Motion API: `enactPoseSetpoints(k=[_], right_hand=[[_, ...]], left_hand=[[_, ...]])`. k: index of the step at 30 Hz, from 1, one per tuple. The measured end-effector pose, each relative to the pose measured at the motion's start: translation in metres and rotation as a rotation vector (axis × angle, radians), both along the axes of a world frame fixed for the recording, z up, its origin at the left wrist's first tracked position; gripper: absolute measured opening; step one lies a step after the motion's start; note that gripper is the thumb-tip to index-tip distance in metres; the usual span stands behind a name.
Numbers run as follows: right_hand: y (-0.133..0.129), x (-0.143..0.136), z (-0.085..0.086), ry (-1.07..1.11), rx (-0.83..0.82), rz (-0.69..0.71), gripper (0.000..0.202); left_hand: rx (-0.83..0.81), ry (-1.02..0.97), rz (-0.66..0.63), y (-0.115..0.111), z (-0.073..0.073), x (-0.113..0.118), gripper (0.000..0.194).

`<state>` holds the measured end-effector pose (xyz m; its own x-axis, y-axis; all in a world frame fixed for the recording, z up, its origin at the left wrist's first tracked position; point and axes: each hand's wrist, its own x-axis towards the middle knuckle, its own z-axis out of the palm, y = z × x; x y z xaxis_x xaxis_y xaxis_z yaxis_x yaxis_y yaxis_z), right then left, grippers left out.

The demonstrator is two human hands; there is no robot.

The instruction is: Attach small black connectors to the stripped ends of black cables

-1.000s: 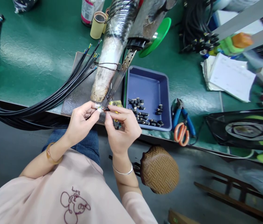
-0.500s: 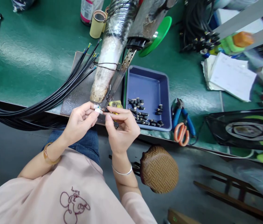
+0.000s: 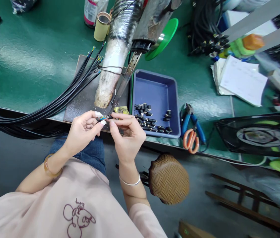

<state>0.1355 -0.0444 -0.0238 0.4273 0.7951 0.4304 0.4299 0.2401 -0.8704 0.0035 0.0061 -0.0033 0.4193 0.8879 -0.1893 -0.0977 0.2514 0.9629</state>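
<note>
At the bench edge my left hand pinches a cable end with thin coloured wires showing between its fingers. White wrapping covers the tips of its thumb and index finger. My right hand is closed, thumb against fingers, on a small black connector that meets the wires; most of it is hidden. Just above the fingertips is the tip end of a soldering iron, slanting down from its mount. A yellow sponge lies behind my right fingers. To the right, a blue tray contains several loose black connectors.
A bundle of black cables curves in from the left, stripped ends on a dark board. A foil-wrapped duct hangs over the bench. Pliers and orange-handled scissors lie right of the tray. A stool stands below.
My left thumb and index finger have parted slightly, so the coloured wires show more. Both hands stay close together near the iron's tip. The whole view has shifted slightly.
</note>
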Motion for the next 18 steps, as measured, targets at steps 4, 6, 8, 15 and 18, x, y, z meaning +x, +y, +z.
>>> enactPoseSetpoints(k=[4,6,8,15,18], right_hand=[[0.0031,-0.0007,0.0002,-0.055,0.062,-0.018,0.01],[0.0039,-0.0006,-0.0006,-0.069,0.08,-0.021,0.01],[0.0042,-0.0001,-0.0014,-0.076,0.086,-0.021,0.01],[0.004,0.0027,-0.0019,-0.137,0.124,-0.031,0.011],[0.0034,0.0031,-0.0034,-0.17,0.151,-0.034,0.011]], left_hand=[[0.064,-0.004,0.013,0.0007,-0.0004,-0.0002,0.019],[0.093,0.001,0.023,0.0008,-0.0006,0.0,0.018],[0.118,0.005,0.028,0.0007,-0.0009,0.0004,0.018],[0.196,0.035,0.043,-0.0011,-0.0036,0.0012,0.015],[0.215,0.066,0.07,-0.0024,-0.0053,0.0003,0.016]])
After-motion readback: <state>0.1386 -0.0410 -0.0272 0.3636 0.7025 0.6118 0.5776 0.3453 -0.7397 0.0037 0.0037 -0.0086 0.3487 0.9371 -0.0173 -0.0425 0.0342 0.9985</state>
